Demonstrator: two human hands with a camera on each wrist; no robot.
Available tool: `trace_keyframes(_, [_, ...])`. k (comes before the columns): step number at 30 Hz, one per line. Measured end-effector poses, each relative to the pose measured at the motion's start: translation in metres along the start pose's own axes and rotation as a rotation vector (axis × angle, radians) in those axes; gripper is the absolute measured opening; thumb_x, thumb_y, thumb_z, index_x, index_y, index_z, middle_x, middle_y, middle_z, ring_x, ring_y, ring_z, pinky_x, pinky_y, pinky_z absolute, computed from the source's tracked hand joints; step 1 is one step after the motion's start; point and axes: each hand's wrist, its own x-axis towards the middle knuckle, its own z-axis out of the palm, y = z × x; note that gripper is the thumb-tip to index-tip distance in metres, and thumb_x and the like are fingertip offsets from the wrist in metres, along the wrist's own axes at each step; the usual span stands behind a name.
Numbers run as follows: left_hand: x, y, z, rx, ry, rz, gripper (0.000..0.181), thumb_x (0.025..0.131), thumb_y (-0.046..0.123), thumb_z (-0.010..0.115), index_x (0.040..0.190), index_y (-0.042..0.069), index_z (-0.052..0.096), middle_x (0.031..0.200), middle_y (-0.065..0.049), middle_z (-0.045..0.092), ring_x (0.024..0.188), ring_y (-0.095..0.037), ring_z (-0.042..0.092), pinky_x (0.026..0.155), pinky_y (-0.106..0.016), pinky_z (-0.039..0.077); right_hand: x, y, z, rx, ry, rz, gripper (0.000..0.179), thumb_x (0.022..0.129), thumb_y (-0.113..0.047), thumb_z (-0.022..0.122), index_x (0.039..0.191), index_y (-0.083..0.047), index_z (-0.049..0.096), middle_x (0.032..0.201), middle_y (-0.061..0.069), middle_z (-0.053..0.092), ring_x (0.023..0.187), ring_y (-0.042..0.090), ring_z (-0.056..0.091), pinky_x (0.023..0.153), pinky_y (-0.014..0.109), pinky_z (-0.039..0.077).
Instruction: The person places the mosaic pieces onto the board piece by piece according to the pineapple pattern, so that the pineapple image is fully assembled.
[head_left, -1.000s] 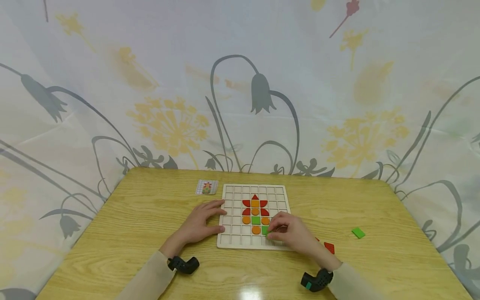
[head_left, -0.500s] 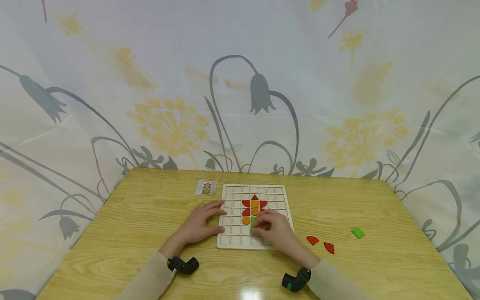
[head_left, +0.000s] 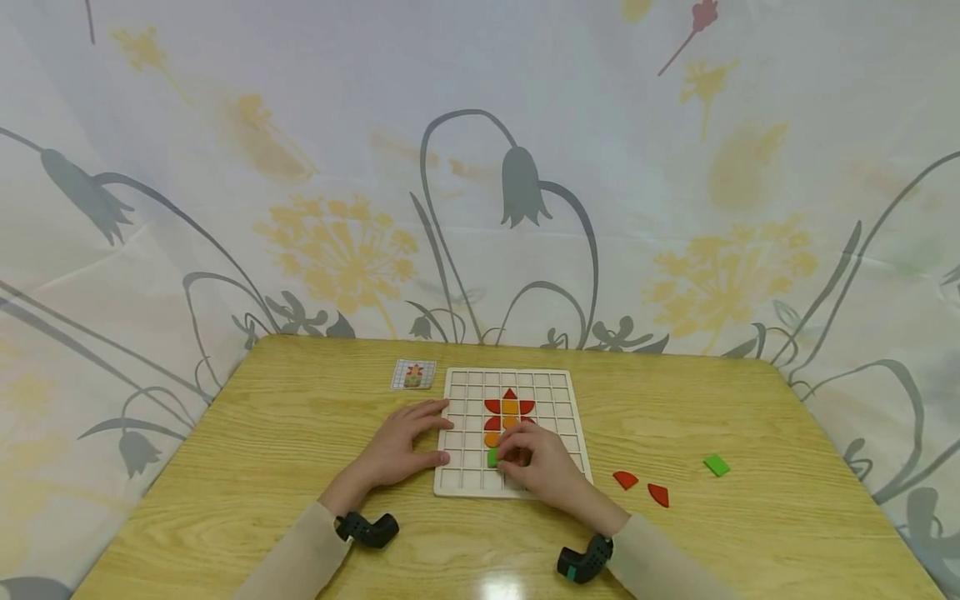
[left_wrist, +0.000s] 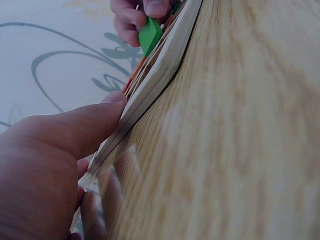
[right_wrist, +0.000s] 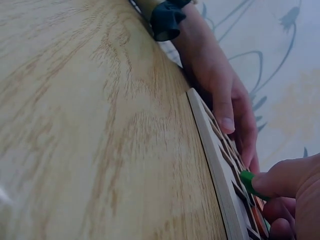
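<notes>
A white gridded wooden board lies on the table, with red, orange and green pieces set in its cells. My right hand pinches a green square tile between thumb and fingers over the board, just below an orange disc. In the left wrist view the green tile looks tilted above the grid. My left hand rests at the board's left edge, fingers spread and thumb touching the rim. The right hand covers several pieces in the head view.
Two red quarter-circle pieces lie on the table right of the board, with a green tile farther right. A small pattern card is beyond the board's upper left. A patterned curtain borders the table's back.
My right hand has moved left across the board, now with a green tile at the cell left of the middle column. My left hand has stayed put.
</notes>
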Motion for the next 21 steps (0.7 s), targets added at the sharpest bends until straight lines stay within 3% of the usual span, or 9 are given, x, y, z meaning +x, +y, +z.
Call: trace_keyframes(21, [0.0011,-0.0011,0.0012,0.024,0.007,0.008,0.046,0.091,0.04,0.071,0.129,0.015,0.067,0.154,-0.005,0.043,0.144,-0.032,0.033,0.112,-0.062,0.024,0.001,0.0009,0.0031,-0.013,-0.06,0.098,0.007,0.085,-0.007,0.079,0.085,-0.013,0.075,0.103,-0.002,0.063,0.077,0.01,0.054,0.064,0.023,0.047])
